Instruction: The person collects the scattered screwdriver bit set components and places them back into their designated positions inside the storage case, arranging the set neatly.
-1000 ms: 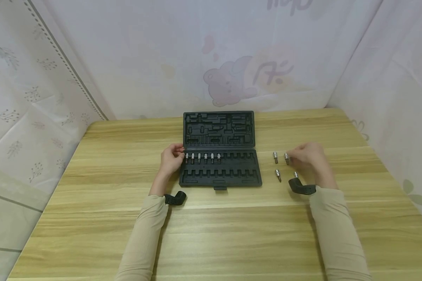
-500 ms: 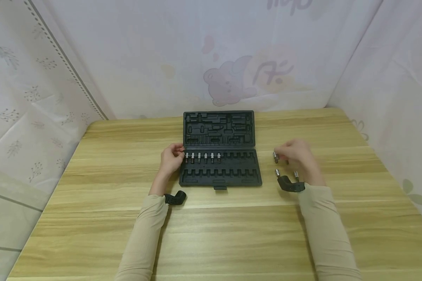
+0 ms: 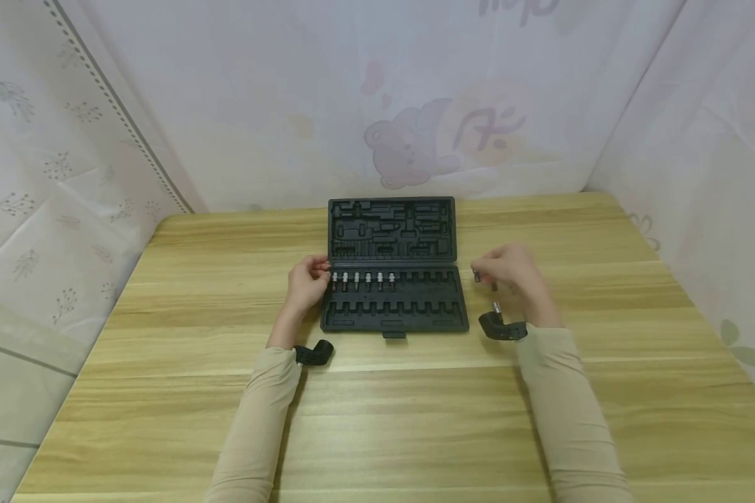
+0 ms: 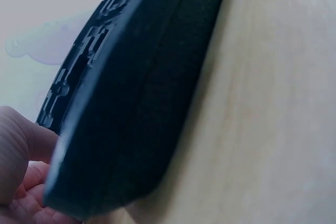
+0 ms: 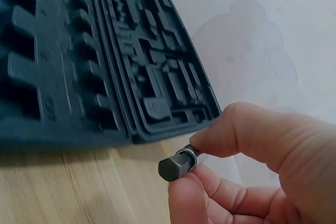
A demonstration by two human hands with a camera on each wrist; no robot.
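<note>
My right hand pinches a bit socket between thumb and fingers, just off the right side of an open black plastic case. In the right wrist view the socket's dark hexagonal tip points away from the fingers. At the case's left edge, my left hand grips the side, thumb against the rim and fingers curled by the corner in the left wrist view. Several silver bit sockets stand in the left part of the upper slot row.
On the wooden table, another bit socket lies below the right hand, and a dark tip shows beneath its fingers. The case's lid lies back toward the curtain. A black wrist mount sits on the right arm.
My right hand has moved left from the loose sockets toward the case, lifting one socket from the table. The left hand has stayed at the case edge.
</note>
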